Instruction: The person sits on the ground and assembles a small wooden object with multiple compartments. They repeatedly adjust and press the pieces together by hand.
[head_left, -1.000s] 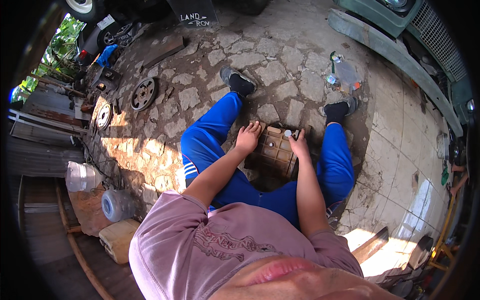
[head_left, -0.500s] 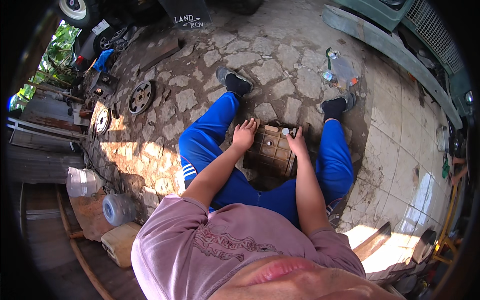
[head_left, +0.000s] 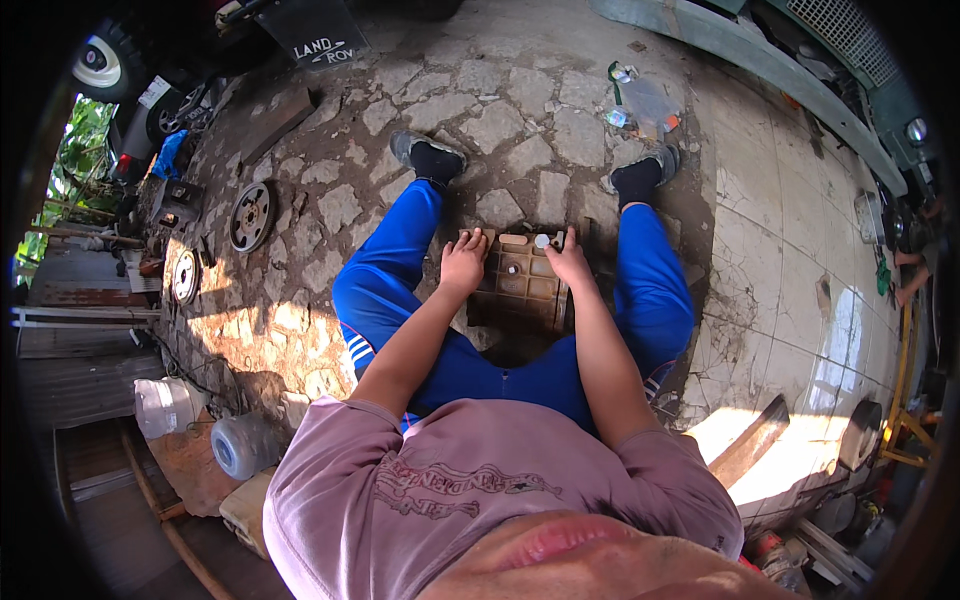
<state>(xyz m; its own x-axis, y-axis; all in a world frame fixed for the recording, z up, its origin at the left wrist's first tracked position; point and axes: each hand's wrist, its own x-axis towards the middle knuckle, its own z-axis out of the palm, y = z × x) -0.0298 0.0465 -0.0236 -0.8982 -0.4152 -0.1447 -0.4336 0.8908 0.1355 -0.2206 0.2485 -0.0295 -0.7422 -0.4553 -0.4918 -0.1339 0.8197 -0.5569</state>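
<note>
Between my spread legs stands a boxy, ribbed metal casing (head_left: 530, 284), rusty brown with a round bolt or plug on its face. Along its far edge are a tan oblong piece and a white hexagonal cap (head_left: 542, 241). My left hand (head_left: 464, 262) grips the casing's far left corner, fingers over the edge. At the far right corner my right hand (head_left: 570, 263) is closed on the rim beside the white cap, its thumb side toward the cap. The undersides of my fingers are hidden. Shadow darkens the casing's near end.
Rough stone paving (head_left: 340, 205) surrounds me, with pale tiles (head_left: 760, 260) to the right. A clear plastic bag (head_left: 650, 103) lies beyond my right foot. Wheel-like discs (head_left: 252, 216) lie at left, near a big water bottle (head_left: 243, 446). A vehicle bumper (head_left: 760, 70) crosses the far right.
The whole scene has shifted left in the picture as my head turned. Both hands remain on the casing's far corners, and the casing shows at a slightly different angle.
</note>
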